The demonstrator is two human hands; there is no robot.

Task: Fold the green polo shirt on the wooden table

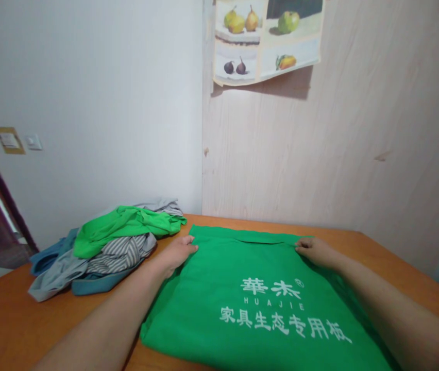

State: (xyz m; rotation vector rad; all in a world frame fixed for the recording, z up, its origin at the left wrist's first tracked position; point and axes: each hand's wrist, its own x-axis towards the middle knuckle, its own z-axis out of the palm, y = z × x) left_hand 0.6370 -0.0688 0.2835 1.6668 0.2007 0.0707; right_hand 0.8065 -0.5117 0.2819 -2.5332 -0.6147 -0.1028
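Note:
A green shirt (250,268) with white printed lettering lies spread flat on the wooden table (6,319), its far edge toward the wall. My left hand (179,252) pinches the shirt's far left corner, fingers closed on the cloth. My right hand (314,250) grips the far right corner the same way. Both arms reach forward across the table on either side of the print.
A pile of clothes (107,247) sits at the table's left: a green garment on top, striped, grey and blue ones beneath. A wood-panel wall with a fruit poster (266,38) stands just behind the table. A light switch (33,141) is on the white wall.

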